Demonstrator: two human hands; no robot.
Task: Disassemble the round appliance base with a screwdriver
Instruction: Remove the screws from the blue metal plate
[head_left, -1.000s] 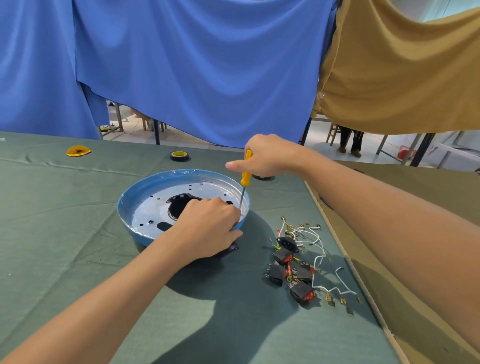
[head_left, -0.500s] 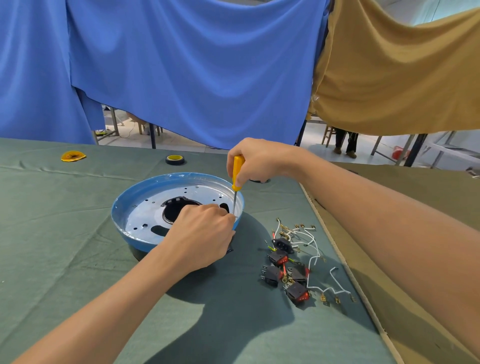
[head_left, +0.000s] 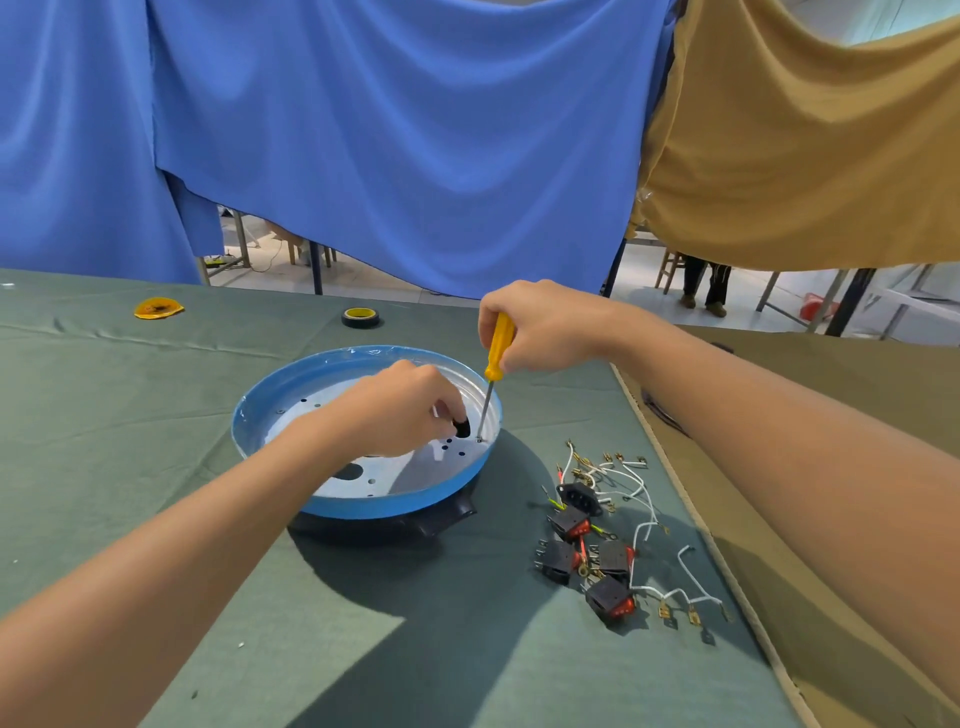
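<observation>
- At frame centre, the round blue-rimmed metal appliance base (head_left: 363, 506) sits on green cloth.
- The right hand (head_left: 540, 322) grips the yellow-handled screwdriver (head_left: 500, 345) firmly; its tip, which hung free before, now stands in a hole by the base's right inner edge.
- The left hand (head_left: 395, 410) has left the near rim and reaches inside, fingers curled; whether they hold anything is unclear.
- Likely 1 screw is about to be loosened.
</observation>
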